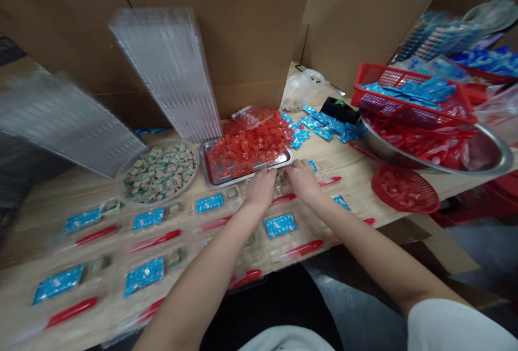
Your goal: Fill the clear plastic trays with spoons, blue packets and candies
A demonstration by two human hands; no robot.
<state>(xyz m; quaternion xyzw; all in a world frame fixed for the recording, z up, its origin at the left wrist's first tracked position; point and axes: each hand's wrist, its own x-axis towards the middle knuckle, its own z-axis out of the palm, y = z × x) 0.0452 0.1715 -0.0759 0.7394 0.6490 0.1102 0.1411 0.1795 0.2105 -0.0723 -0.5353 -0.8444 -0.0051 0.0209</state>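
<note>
My left hand (261,186) and my right hand (301,179) are close together at the front edge of a metal tray (226,182) heaped with small red translucent pieces (251,143). Both have their fingers curled down over the clear plastic trays on the table, and whatever lies in the fingers is hidden. Below my hands is a blue sachet (280,225) beside a red-handled item (303,249), perhaps a toothbrush or pen. A round dish of small green-and-tan blocks (159,173) stands to the left.
Tall stacks of clear plastic trays (165,65) lean by the cardboard wall (251,27). Loose blue sachets (324,124) lie behind my right hand. A red basket (413,108) rests on a metal bowl (497,151) at the right, above a small red basket (404,189).
</note>
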